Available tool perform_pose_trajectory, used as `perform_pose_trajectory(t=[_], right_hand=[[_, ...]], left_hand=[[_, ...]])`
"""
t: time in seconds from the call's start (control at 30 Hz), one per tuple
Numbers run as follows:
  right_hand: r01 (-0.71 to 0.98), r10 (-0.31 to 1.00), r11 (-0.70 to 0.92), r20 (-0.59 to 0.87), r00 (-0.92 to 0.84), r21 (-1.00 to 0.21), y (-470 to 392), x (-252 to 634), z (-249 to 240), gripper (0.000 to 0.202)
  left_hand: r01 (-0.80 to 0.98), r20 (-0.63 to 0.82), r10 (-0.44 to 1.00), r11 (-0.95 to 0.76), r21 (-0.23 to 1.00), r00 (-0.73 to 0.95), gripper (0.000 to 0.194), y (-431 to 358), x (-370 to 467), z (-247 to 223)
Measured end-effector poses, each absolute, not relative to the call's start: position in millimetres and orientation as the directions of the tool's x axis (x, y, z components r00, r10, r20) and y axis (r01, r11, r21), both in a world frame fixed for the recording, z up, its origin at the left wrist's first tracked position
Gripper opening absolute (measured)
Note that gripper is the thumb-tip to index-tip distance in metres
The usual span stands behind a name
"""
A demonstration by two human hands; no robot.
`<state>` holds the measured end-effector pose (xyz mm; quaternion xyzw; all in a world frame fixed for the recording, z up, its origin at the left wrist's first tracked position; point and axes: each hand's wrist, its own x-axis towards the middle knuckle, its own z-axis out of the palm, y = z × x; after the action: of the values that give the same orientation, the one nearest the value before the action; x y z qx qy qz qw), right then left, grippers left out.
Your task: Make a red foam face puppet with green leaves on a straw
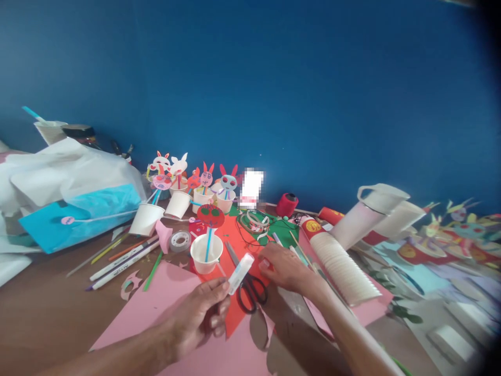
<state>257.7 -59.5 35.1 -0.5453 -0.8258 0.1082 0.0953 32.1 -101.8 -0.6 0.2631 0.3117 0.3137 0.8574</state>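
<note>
The glue stick (241, 272), its print too small to read, hides part of the scissors (253, 302); blur smears the paper figures (467, 230) at right, the left edge crops the plastic bag (58, 167), and coarse pixels mask a white panel (252, 184).

Craft table (47, 318) against blue wall (274, 78); home or classroom not determinable. Evidence: glue stick (241, 273), scissors (232, 255), tape (173, 241), markers (127, 265), cut paper (152, 308), stacked cups (344, 269), paper faces (206, 178) on straws (209, 245)
</note>
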Motion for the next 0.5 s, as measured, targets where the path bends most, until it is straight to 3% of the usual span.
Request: perform_pose_trajectory(t=[0.1, 0.27, 0.4, 0.5], right_hand=[[0.806, 0.919, 0.392, 0.151, -0.364, -0.444, -68.1, 244.4, 45.6, 0.019], [0.525, 0.911, 0.310, 0.090, -0.403, -0.793, -84.7, 211.0, 48.3, 0.018], [0.386, 0.919, 0.217, 0.054, -0.391, -0.897, -93.9, 198.1, 44.3, 0.014], [0.430, 0.910, 0.182, -0.013, -0.414, -0.884, -100.4, 204.2, 56.3, 0.018]], left_hand=[[-0.390, -0.377, 0.691, 0.684, 0.616, 0.617, 0.028, -103.1, 33.5, -4.4], [-0.398, -0.372, 0.696, 0.680, 0.615, 0.614, 0.024, -105.3, 35.7, -7.4], [-0.195, -0.342, 0.746, 0.528, 0.827, 0.571, 0.025, -99.8, 27.0, 9.3], [0.060, -0.202, 0.838, 0.200, 0.978, 0.506, 0.025, -92.0, 13.5, 27.9]])
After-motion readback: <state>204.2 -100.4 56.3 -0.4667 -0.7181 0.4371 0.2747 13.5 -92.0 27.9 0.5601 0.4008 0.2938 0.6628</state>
